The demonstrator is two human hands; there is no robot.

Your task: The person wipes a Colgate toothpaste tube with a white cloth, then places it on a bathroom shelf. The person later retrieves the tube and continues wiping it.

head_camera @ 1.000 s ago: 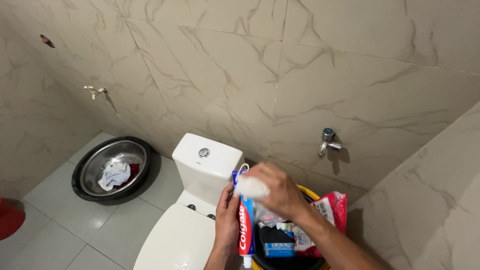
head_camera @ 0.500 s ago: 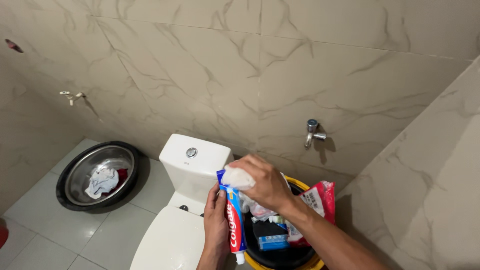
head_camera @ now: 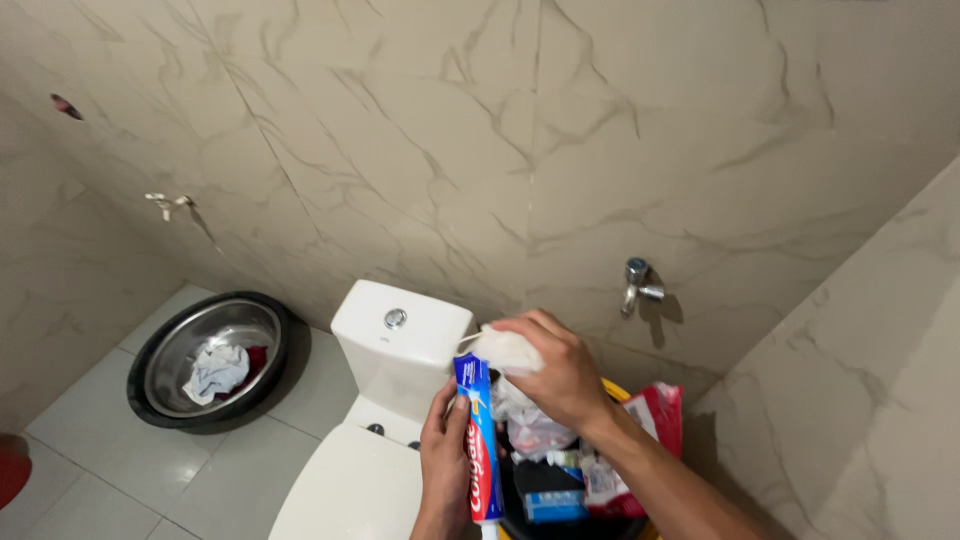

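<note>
A: What is the left hand (head_camera: 447,462) holding?

B: A toothpaste tube (head_camera: 480,445), blue, white and red, gripped upright with the fingers wrapped round its lower half. It stands at about 6 o'clock in the view, just right of the toilet cistern (head_camera: 400,335).

A: And the right hand (head_camera: 560,375)?

B: It is closed round a white cloth (head_camera: 505,350), pressing it on the tube's top end. Cloth and tube touch there.

A: Has anything changed in the last second?

B: The grip looks the same in both hands. The view has swung: the steel basin (head_camera: 205,360), with a white rag in it, now sits nearer 8 o'clock, and the wall tap (head_camera: 640,285) has moved in towards 3 o'clock. The cloth stays on the tube's top, so I judge the wiping of that end is ongoing, not finished.

A: What lies under the hands?

B: A dark bucket (head_camera: 560,500) with a yellow rim, at 5 o'clock, holding packets, a small blue box and a red pouch (head_camera: 660,425) against its far side. The toilet lid (head_camera: 350,490) is shut, at 7 o'clock.
</note>
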